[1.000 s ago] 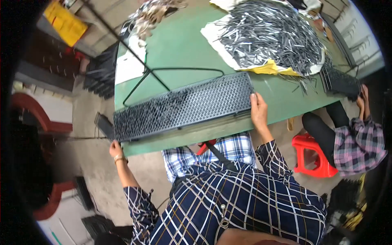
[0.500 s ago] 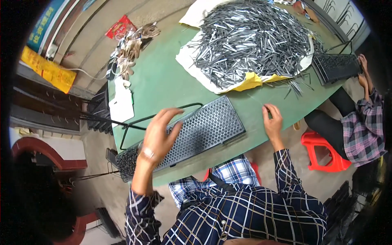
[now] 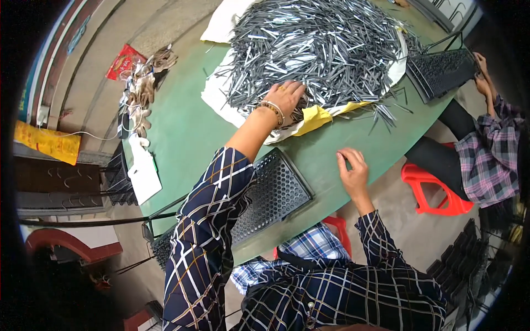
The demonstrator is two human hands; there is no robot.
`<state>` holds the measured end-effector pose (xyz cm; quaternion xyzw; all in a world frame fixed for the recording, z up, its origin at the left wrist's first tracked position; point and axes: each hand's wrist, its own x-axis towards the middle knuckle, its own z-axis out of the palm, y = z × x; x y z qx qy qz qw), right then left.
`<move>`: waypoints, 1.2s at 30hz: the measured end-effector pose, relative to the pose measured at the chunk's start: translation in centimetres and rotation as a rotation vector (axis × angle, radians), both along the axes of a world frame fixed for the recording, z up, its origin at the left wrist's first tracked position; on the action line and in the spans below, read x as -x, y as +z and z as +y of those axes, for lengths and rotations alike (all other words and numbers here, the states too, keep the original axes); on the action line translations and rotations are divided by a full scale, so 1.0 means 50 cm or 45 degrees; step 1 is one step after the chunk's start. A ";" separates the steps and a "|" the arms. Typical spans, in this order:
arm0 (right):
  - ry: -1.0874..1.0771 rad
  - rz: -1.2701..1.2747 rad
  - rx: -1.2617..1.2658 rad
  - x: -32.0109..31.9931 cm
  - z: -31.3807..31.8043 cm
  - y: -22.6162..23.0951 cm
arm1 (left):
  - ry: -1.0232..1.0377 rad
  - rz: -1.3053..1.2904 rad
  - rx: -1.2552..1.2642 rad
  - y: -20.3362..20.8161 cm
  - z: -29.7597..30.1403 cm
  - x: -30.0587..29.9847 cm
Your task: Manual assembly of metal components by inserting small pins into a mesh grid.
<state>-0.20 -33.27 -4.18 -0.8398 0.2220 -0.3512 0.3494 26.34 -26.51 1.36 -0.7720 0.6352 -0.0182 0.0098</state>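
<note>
My left hand (image 3: 284, 102) reaches to the near edge of a large heap of thin black and silvery strips (image 3: 314, 49). Its fingers are apart and bent down onto the strips, tips partly hidden. Beneath my left arm lies a black rectangular tray with a grid of round holes (image 3: 279, 187), partly covered by the sleeve. Dark strips fill its left end. My right hand (image 3: 353, 171) hovers by the table's near edge, right of the tray, thumb and fingers pinched together. Anything between those fingertips is too small to make out.
The heap rests on a white and yellow sack (image 3: 314, 118) on a green table (image 3: 182, 110). Gloves (image 3: 142, 91) and a red packet (image 3: 124, 62) lie at the left. At the right, a co-worker's hands (image 3: 483, 74) touch another black tray (image 3: 441, 71), near a red stool (image 3: 436, 193).
My left hand has moved from above the tray up and right onto the strips. The right hand has shifted slightly left and down in view. The whole view has shifted too.
</note>
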 end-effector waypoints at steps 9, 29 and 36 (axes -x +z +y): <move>-0.020 0.011 0.056 -0.002 -0.001 0.011 | 0.220 0.089 -0.184 0.030 -0.062 -0.002; -0.023 -0.009 -0.003 -0.002 0.000 0.010 | 0.442 -0.055 -0.378 0.014 -0.109 0.059; -0.027 -0.010 0.008 -0.004 0.002 0.009 | 0.460 -0.023 -0.411 0.011 -0.113 0.059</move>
